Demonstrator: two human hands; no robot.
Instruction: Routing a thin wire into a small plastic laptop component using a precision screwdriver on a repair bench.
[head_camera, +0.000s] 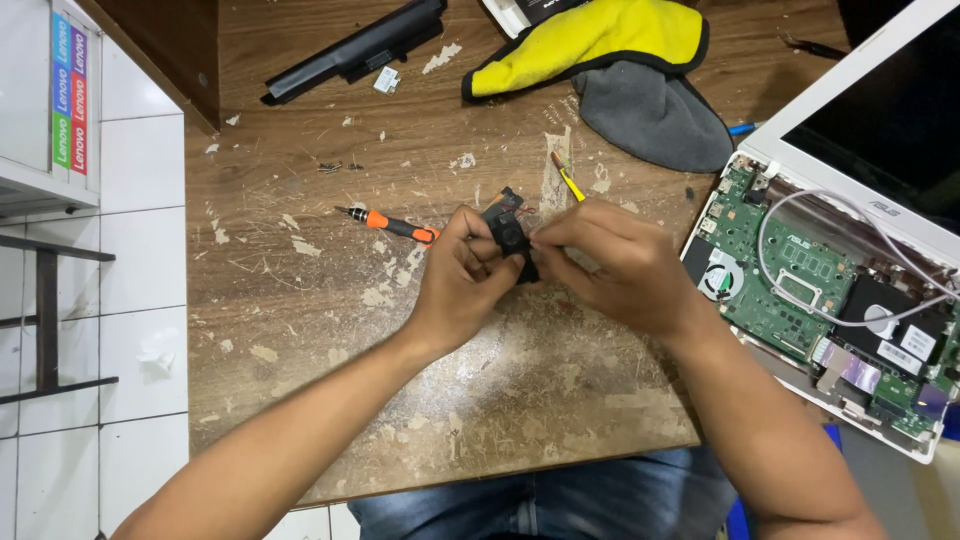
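Over the middle of a worn wooden table (330, 330), my left hand (462, 280) and my right hand (620, 265) together hold a small black plastic part (507, 230) with thin wires on it. Fingers of both hands pinch it, so most of the part is hidden. An orange-handled screwdriver (395, 226) lies on the table just left of my left hand. A small yellow-handled tool (568, 180) pokes out from behind my right hand.
An opened white laptop (880, 110) with its green circuit board (775, 285) bare lies at the right. At the back are a yellow cloth (600, 40), a grey cloth (650, 110) and a long black battery pack (355, 48). Tiled floor lies left of the table.
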